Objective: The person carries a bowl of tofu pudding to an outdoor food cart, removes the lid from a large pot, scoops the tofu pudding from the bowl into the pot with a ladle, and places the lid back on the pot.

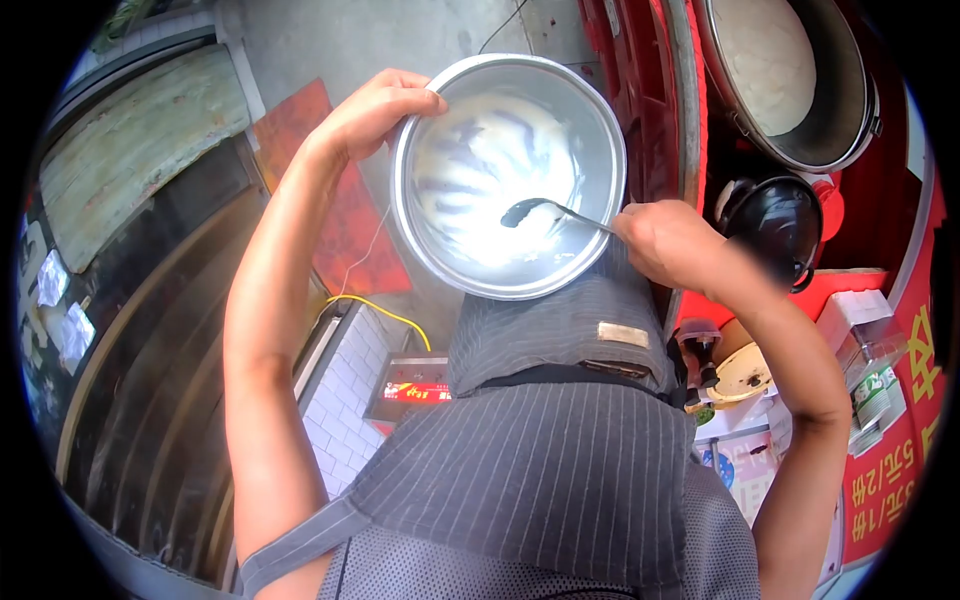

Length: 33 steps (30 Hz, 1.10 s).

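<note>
A wide metal bowl (pixel 402 190) is in front of my body, tilted so that its inside faces me. My left hand (pixel 385 110) grips its upper left rim, thumb over the edge. Streaks of a whitish wet substance (pixel 490 150) coat the bowl's inner wall and bottom. In my right hand (pixel 665 245), closed at the lower right rim, is the handle of a metal spoon (pixel 530 210). The spoon's head reaches over the inside of the bowl; glare hides whether it touches the bottom.
At the upper right stands a large pot (pixel 860 130) holding pale dough or batter (pixel 765 65). Below it is a black container (pixel 775 230) on a red counter. A yellow cord (pixel 390 312) runs by a tiled ledge (pixel 345 385). A stepped metal structure (pixel 160 400) is on the left.
</note>
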Tool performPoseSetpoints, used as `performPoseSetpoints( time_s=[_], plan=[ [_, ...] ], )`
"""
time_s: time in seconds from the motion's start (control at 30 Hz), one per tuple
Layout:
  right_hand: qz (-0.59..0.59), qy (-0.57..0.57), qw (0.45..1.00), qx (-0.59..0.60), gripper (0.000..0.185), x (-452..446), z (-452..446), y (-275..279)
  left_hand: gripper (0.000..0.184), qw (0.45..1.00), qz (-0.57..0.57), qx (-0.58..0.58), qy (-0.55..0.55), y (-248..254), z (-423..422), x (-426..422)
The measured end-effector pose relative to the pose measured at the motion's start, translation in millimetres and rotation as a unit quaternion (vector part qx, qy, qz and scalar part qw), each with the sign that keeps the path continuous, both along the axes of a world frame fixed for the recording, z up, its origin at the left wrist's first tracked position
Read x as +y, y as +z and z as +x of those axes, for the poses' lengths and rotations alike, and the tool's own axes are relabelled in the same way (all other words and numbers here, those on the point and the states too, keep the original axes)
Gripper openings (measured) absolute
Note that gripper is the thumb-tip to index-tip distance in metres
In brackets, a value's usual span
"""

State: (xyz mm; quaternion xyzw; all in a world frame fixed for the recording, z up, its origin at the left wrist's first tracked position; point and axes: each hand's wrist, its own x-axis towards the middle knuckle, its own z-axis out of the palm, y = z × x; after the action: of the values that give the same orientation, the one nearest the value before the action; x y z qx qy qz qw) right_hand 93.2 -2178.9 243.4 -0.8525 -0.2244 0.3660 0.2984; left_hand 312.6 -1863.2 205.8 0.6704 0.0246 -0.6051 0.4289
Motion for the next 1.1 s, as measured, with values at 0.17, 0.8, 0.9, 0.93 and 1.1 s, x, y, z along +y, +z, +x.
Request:
performPoseSetpoints(
  time_s=[0.17,0.8,0.9,0.93,1.1],
  plan=[
    [0.060,-0.042,0.994,0.080,0.011,11,-6,-9,0.024,1.000,0.003,0.010,-0.007,-7,0,-3],
    [0.194,-0.366,0.797,0.440,0.024,-122,14,80,0.025,0.996,0.027,-0.069,0.050,-14,-31,12],
    [0.094,-0.410,0.846,0.328,0.020,-182,24,104,0.021,0.991,0.037,-0.093,0.085,-17,-39,13],
    [0.060,-0.422,0.857,0.289,0.020,-200,27,105,0.020,0.990,0.041,-0.091,0.097,-17,-42,10],
    [-0.148,-0.342,0.923,0.100,0.023,-295,51,82,0.017,0.984,0.073,-0.096,0.131,-22,-47,15]
  ],
)
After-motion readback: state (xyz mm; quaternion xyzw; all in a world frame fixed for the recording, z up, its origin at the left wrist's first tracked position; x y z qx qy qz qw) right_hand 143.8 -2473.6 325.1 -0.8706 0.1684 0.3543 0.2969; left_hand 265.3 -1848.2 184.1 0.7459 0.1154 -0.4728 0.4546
